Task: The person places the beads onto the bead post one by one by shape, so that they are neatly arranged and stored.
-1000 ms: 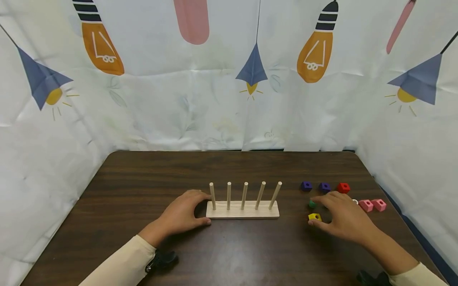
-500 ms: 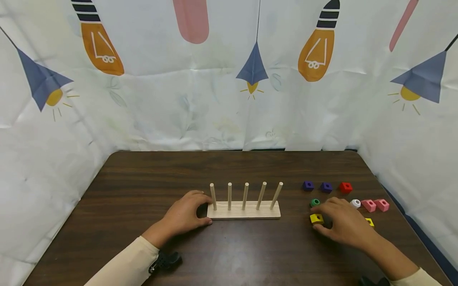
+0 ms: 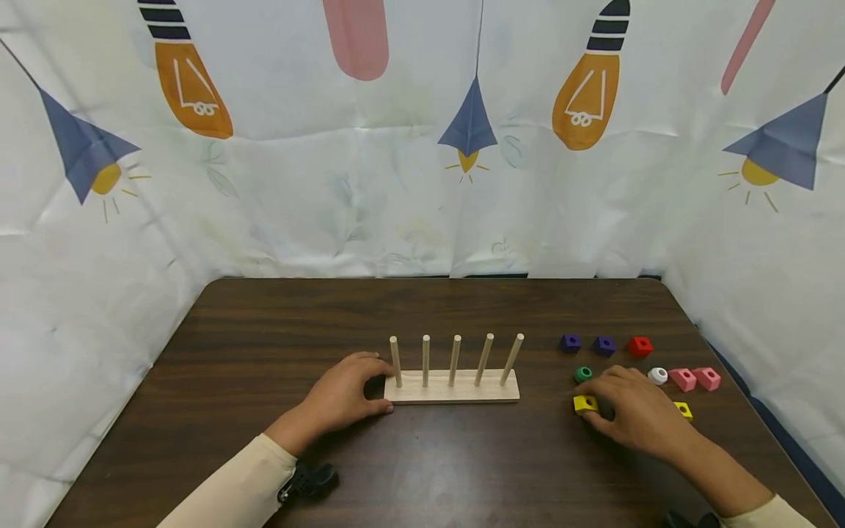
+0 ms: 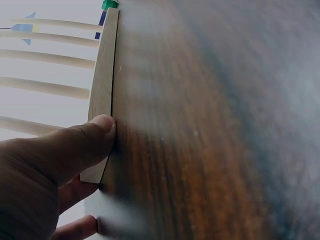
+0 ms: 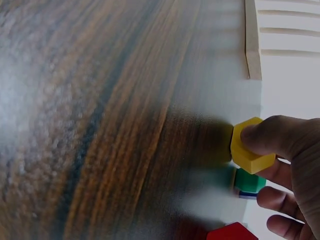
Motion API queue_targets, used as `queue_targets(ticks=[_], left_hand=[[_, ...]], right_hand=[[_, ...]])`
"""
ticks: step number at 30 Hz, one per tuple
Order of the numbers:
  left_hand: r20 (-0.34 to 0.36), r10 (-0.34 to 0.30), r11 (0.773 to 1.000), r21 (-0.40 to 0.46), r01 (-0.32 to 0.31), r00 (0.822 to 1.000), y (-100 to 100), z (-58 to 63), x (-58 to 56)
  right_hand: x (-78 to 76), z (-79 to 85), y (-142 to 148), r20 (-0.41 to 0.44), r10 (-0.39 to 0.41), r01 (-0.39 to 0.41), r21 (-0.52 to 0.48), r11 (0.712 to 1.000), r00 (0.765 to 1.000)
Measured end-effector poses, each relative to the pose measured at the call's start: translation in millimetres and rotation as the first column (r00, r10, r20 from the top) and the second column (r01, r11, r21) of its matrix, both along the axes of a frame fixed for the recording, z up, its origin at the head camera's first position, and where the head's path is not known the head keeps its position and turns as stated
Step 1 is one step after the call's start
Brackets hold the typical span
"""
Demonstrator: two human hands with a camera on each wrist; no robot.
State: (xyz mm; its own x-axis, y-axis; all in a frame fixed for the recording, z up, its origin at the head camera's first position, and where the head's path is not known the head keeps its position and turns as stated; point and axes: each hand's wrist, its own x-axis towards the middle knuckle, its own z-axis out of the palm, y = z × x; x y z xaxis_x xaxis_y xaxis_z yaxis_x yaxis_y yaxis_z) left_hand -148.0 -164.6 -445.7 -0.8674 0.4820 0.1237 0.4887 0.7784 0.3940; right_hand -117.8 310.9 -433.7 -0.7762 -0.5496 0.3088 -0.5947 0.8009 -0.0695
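A wooden peg board (image 3: 452,396) with several upright dowels stands near the table's middle. My left hand (image 3: 343,390) grips its left end, the thumb on the front side in the left wrist view and the other fingers partly hidden behind. My right hand (image 3: 637,411) pinches a yellow hexagonal bead (image 5: 252,147), thumb on its near face and a finger behind it. That bead rests on the table or just above it; I cannot tell which. Close behind it sits a green bead (image 3: 583,375).
Two dark blue beads (image 3: 571,343) and a red bead (image 3: 640,346) lie in the back row. Right of my hand are a white bead (image 3: 657,375), two pink beads (image 3: 708,378) and another yellow bead (image 3: 683,409). A patterned white cloth (image 3: 396,205) hangs behind the table.
My right hand has lowered slightly and its thumb and fingers have closed on the yellow bead. My left hand keeps its hold on the peg board; the head view has shifted slightly.
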Motion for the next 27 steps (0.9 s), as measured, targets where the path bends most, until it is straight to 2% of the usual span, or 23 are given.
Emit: queue_targets(ticks=[13,20,27], left_hand=[[0.011,0.015,1.0,-0.019,-0.015,1.0,2,4.0,-0.2],[0.026,0.03,0.999,-0.016,-0.03,0.999,2,5.3,-0.3],[0.023,0.049,0.998,-0.026,-0.049,0.999,4,7.2,-0.8]], right_hand=[[-3.3,4.4,-6,0.011,0.016,-0.016,0.006,1.0,1.0],[-7.3,16.0,-14,0.039,-0.006,0.006,0.003,1.0,0.999],[-12.4,30.7,-24,0.027,0.016,-0.015,-0.034,0.999,1.0]])
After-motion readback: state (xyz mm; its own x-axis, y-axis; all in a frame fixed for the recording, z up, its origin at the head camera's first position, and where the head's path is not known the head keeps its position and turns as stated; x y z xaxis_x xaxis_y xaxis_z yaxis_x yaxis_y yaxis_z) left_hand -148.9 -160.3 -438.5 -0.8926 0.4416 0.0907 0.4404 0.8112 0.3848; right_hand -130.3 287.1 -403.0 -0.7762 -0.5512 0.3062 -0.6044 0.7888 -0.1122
